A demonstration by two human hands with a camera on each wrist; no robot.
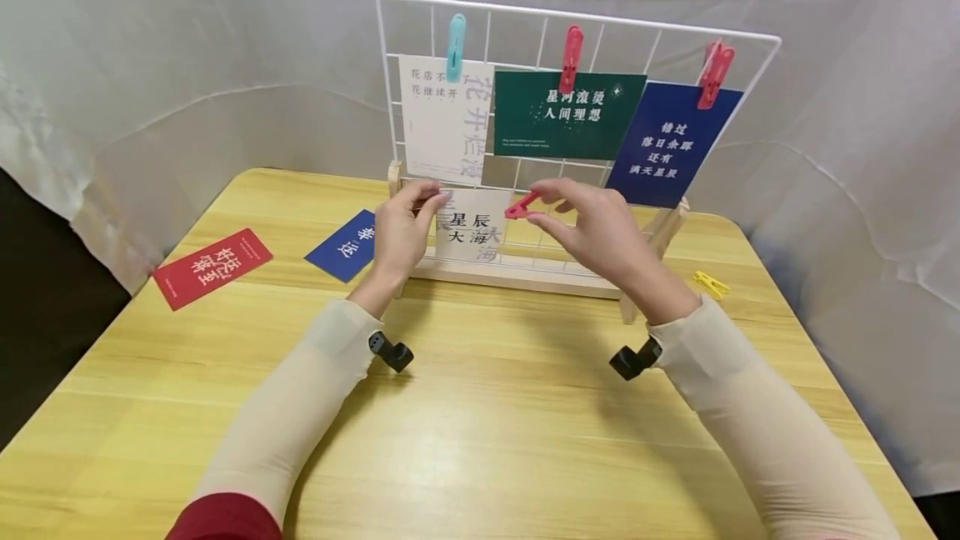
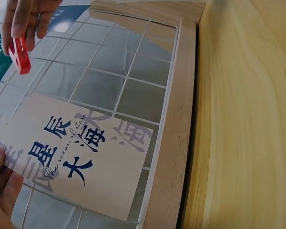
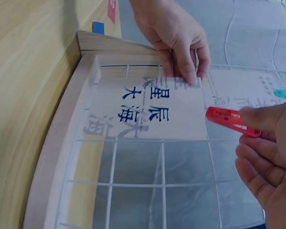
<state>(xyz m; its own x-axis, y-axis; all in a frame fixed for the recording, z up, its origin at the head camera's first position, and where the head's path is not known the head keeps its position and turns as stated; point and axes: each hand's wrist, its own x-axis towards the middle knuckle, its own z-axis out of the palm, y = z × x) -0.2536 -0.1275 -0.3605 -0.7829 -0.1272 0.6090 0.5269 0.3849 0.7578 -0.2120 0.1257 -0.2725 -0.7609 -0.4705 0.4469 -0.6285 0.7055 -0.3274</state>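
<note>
My left hand pinches the upper left corner of a cream card printed with dark characters. The card lies against the lower part of a white wire grid. Just off the card's upper right edge, my right hand pinches a red clothespin between thumb and fingers, its nose pointing at the card. In the left wrist view the same clothespin shows apart from the card. Higher on the grid hang a white card, a green card and a dark blue card.
One turquoise clothespin and two red clothespins hold the upper cards. The grid stands in a wooden base. On the table lie a red card and a blue card at left, and a yellow clothespin at right.
</note>
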